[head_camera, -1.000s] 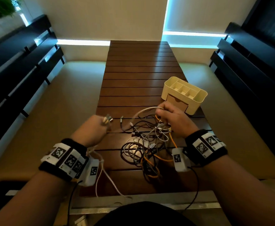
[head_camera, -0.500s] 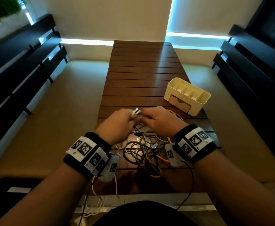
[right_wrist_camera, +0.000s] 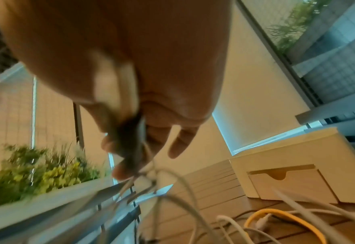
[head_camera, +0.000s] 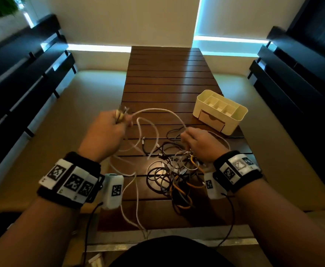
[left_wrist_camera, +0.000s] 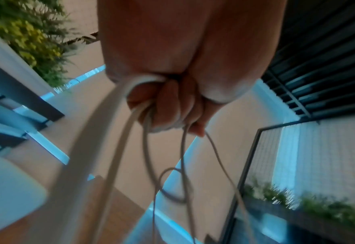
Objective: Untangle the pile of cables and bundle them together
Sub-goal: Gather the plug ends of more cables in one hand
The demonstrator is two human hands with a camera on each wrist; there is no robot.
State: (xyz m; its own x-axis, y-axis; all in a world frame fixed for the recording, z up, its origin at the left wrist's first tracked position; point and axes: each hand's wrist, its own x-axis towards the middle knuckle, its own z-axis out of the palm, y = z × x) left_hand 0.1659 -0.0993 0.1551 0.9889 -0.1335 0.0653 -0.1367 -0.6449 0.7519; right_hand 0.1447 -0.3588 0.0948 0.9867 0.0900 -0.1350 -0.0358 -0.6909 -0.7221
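Note:
A tangle of black, white, grey and yellow cables (head_camera: 172,177) lies on the near part of the slatted wooden table (head_camera: 165,74). My left hand (head_camera: 119,122) is raised at the table's left edge, fist closed round several white cables (left_wrist_camera: 146,148) with their plug ends (head_camera: 121,112) sticking out above it. One white cable (head_camera: 157,110) arcs from there across to my right hand (head_camera: 186,135), which sits at the far right of the pile. In the right wrist view, the right hand (right_wrist_camera: 130,161) pinches that cable between thumb and fingers. A yellow cable (right_wrist_camera: 277,216) lies just below it.
A cream desk organizer (head_camera: 220,110) with compartments and a small drawer stands on the table's right side, just beyond my right hand. Beige cushioned benches (head_camera: 48,139) flank the table, with dark slatted backs behind them. White cable strands hang over the near table edge.
My hands were together above the pile half a second ago. They have drawn apart: the left went left and away with the cable ends, the right dropped to the pile's right, stretching a white cable between them.

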